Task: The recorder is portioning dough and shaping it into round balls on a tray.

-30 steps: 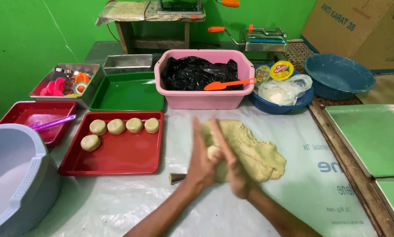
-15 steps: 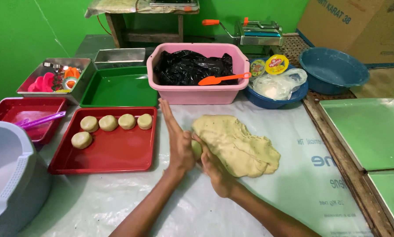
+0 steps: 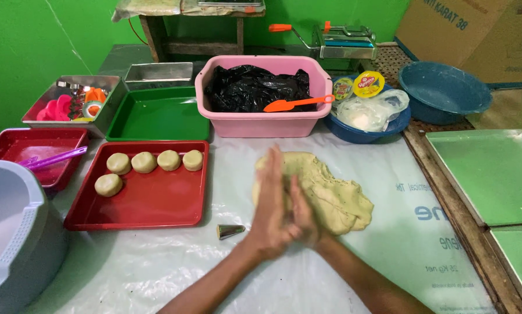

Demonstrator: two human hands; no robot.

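Pale, lumpy dough mass (image 3: pixel 330 195) lies flattened.

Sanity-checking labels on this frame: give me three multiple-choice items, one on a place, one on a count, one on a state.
1. Where does the small metal cone lie?
A. in the pink tub
B. on the plastic sheet between the red tray and the hands
C. in the green tray

2. How many dough discs are on the red tray?
A. three
B. five
C. eight

3. How are the hands placed?
A. palms pressed together
B. flat on the table, apart
C. one holding the orange spatula

Answers: 1 B, the cone sits on the clear plastic sheet just right of the tray. 2 B, four in a row plus one below. 3 A, left hand and right hand meet in front of the dough mass.
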